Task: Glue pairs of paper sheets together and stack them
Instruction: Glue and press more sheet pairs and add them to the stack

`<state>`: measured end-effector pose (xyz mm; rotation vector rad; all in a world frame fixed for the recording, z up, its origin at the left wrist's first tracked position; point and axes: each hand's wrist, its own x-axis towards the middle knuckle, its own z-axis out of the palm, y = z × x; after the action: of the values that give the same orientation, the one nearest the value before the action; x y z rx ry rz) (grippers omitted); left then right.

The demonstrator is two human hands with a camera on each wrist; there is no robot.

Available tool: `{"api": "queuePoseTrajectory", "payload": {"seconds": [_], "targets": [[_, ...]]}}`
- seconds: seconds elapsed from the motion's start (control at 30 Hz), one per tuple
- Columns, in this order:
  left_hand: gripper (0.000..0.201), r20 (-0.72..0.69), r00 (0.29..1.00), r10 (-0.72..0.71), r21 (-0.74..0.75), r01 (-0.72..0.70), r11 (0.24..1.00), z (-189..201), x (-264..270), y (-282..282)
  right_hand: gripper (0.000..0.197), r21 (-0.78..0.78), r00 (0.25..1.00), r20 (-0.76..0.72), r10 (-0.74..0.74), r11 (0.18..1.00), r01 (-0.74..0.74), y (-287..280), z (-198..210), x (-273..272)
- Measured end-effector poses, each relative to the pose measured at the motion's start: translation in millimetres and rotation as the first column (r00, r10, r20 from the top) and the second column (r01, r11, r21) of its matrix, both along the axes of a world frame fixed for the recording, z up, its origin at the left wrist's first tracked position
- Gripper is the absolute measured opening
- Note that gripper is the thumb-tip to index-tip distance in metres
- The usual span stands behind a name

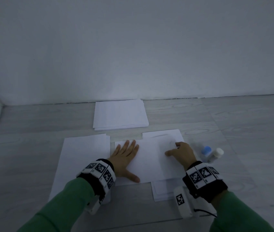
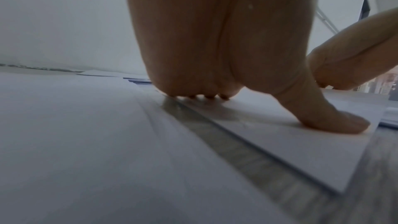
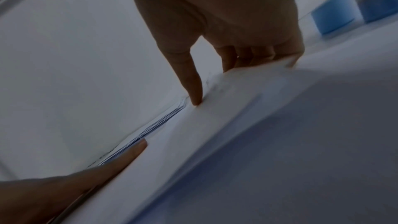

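Head view high, facing down and forward, wrist views low, close along fingers, all sharing the centre sheet.

I see white paper sheets on my grey wood-grain floor, green sleeves, black-and-white checkered marker wristbands, one blue-capped bottle, one white-capped bottle

A: What carries it all?
B: A grey wood-grain floor.
A: What lies on it?
B: 4 lots of white paper: far stack, left stack, middle sheet, right stack. Also 2 bottles, touching.
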<state>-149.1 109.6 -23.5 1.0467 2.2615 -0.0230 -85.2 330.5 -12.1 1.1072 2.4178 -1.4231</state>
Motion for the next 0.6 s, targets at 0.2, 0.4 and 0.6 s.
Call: {"api": "queuePoseTrajectory", "payload": {"seconds": [0.2,0.4,0.6], "targets": [[0.122,0.002,1.000,0.005,0.004,-0.005,1.000,2,1,0,0.020,-0.010,0.983,-0.181,-0.025,1.000,0.024,3,-1,3],[0.122,0.008,1.000,0.012,0.021,-0.012,1.000,2,1,-1,0.039,-0.068,0.972,-0.233,-0.019,0.998,0.003,5,-4,3],[0.122,0.008,1.000,0.030,0.055,-0.031,0.998,-1,1,-2,0.046,0.012,0.971,-0.238,0.026,1.000,-0.024,4,0,-7]]}}
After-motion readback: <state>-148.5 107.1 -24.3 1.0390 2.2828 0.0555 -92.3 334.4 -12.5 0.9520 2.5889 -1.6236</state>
